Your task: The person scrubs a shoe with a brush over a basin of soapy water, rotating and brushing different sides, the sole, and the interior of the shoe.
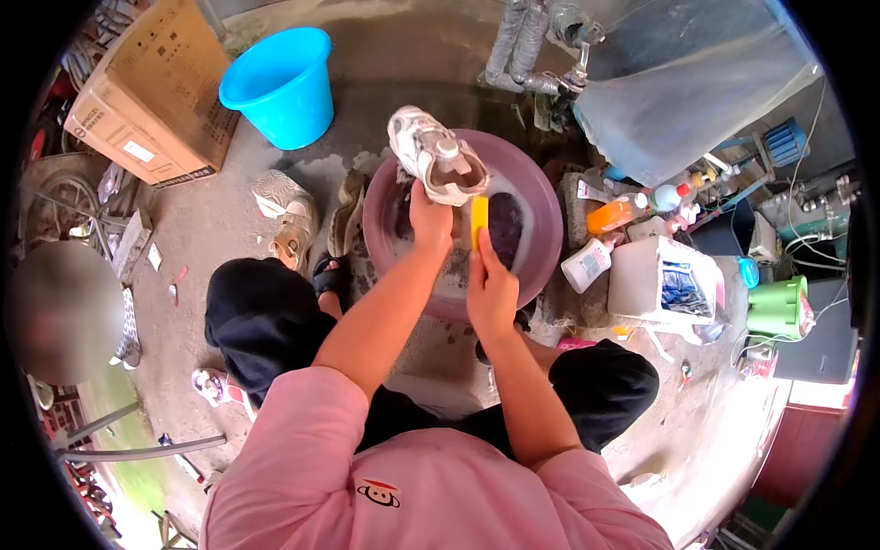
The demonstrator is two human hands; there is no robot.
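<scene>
My left hand [431,220] is closed around a white sneaker [420,147], holding it up over a mauve basin [548,197]. The sneaker's opening faces up, and its tongue and inside show. In my right hand [493,289] is a yellow oblong scrubber [479,223], upright just below the sneaker's heel; whether it is a brush or a sponge I cannot tell. Foamy water [524,240] and a dark patch show inside the basin. Left of it on the ground are a tan and white shoe [291,229] and another shoe [346,215].
A blue bucket [289,101] and a cardboard box [160,101] stand at the upper left. To the right are a white bottle [585,268], an orange bottle [612,214], a white foam box [637,275] and a green bucket [777,307]. Wrapped pipes [518,41] rise behind the basin.
</scene>
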